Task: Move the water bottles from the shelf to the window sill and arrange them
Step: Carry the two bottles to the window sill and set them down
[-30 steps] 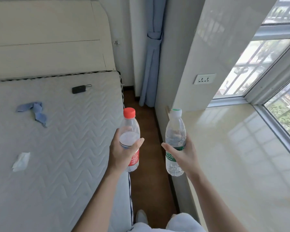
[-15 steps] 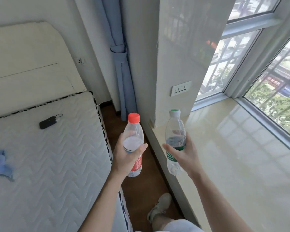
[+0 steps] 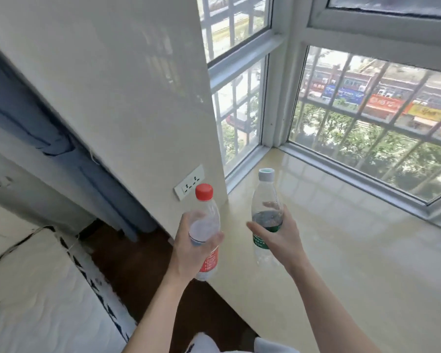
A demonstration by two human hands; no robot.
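My left hand grips a clear bottle with a red cap and red label, held upright above the near edge of the window sill. My right hand grips a clear bottle with a white cap and green label, upright in the air over the glossy beige window sill. Both bottles are part full. They are side by side, a hand's width apart. The shelf is out of view.
A tiled wall pillar with a socket plate stands left of the sill. Barred windows bound the sill at back and right. A blue curtain, dark floor and a white mattress lie to the left.
My view has swung right and up, from the bed toward the window. Both hands have carried their bottles over the sill's near edge; the grips are unchanged.
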